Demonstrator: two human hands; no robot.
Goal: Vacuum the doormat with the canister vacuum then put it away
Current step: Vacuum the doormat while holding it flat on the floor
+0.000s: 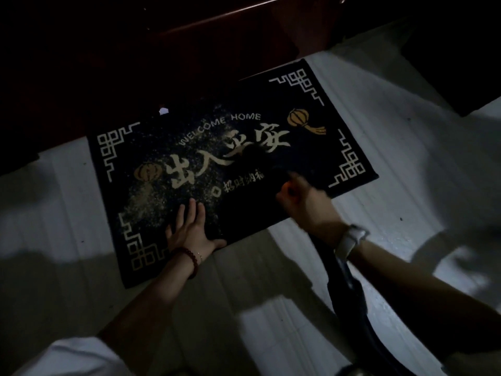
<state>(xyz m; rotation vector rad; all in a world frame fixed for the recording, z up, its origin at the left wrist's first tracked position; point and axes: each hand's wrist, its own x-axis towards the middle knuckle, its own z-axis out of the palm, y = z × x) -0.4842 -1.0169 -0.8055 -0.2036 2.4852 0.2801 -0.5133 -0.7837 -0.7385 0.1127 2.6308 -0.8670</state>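
Pinning the doormat [311, 126] flat, your left hand [189, 229] lies spread, fingers straight, on its near edge. Your right hand [303, 204] is curled round the dark vacuum hose [349, 289], whose nozzle end on the mat's right half is too dark to make out. Pale grit [146, 196] is strewn over the mat's left half, beyond your left fingers. Lift that palm and suction could likely drag the mat; a careless sweep may scatter grit onto the floor [406, 158] around it.

Pale plank floor [379, 164], dark red-brown wooden door [217, 36] behind, small white scrap [163, 111] at its foot.
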